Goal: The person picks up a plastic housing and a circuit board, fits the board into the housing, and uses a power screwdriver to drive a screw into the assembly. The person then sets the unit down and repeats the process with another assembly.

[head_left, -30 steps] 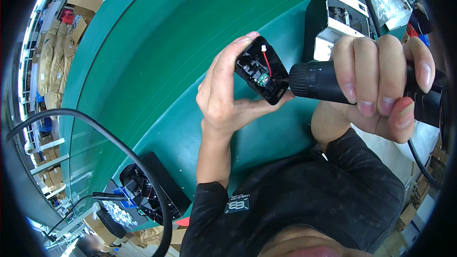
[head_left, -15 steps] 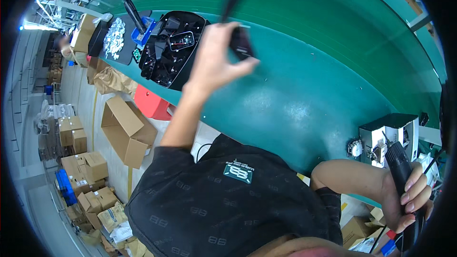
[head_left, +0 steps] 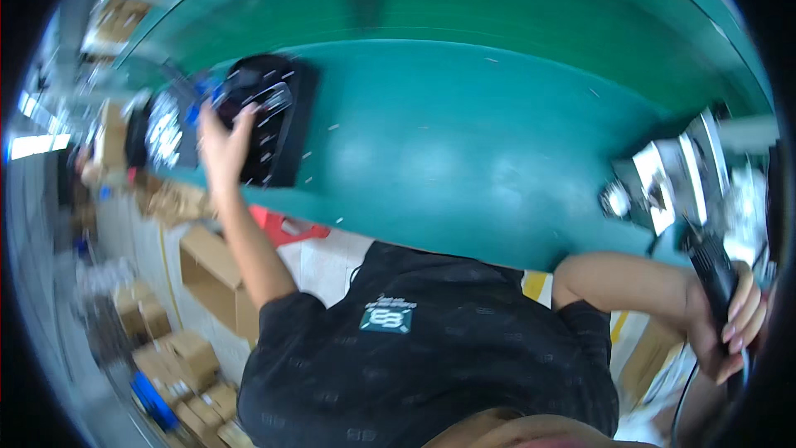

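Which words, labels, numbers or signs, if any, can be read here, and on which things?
Green patch on the black shirt: large white mark, not copied here.
Small white lettering above the patch: too blurred to read.
Pale marks on the shirt: too faint to read.
Elsewhere: nothing readable.

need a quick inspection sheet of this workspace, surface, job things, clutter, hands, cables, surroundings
Surface: green tabletop, small pale specks scattered on it
Job's things: black screwdriver in the right hand; black bin at the left hand, contents blurred
Clutter: heap of pale parts at left; white-fronted box and round metal part at right
Hands: right fingers closed round the screwdriver; left thumb and fingers parted, any hold too blurred to tell
Cables: thin dark cable below the right hand
Surroundings: cardboard boxes on the floor
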`<state>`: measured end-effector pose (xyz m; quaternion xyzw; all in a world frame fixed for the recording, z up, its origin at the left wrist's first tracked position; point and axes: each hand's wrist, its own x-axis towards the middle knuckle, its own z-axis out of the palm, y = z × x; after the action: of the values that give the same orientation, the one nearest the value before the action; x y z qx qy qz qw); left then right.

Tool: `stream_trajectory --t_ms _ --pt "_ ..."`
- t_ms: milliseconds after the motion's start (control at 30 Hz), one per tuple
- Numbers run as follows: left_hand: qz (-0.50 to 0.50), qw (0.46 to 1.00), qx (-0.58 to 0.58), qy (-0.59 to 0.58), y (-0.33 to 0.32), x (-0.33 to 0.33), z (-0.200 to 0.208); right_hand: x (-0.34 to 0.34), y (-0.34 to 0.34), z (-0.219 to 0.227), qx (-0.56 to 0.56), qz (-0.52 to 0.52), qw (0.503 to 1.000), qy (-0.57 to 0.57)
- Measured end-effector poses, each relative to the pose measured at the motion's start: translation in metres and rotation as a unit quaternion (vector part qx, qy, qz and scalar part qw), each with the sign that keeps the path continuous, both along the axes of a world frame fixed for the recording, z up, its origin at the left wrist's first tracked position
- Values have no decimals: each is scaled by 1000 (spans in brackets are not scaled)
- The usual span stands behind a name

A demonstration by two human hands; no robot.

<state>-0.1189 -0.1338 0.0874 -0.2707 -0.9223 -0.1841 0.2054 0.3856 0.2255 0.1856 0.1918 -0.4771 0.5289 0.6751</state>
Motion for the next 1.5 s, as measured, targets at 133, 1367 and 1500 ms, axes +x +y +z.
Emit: stream_trajectory --t_ms 133,1367,1500 --pt "-38 995 55 73 36 37 19 0 -20 -4 -61 7 995 -83" --pt "-663 669 -39 -335 222 279 -93 -43 38 -97 -82 -195 920 -329" --pt "-648 677 -45 -346 219 276 -89 -48 35 -91 -197 -269 886 -322"
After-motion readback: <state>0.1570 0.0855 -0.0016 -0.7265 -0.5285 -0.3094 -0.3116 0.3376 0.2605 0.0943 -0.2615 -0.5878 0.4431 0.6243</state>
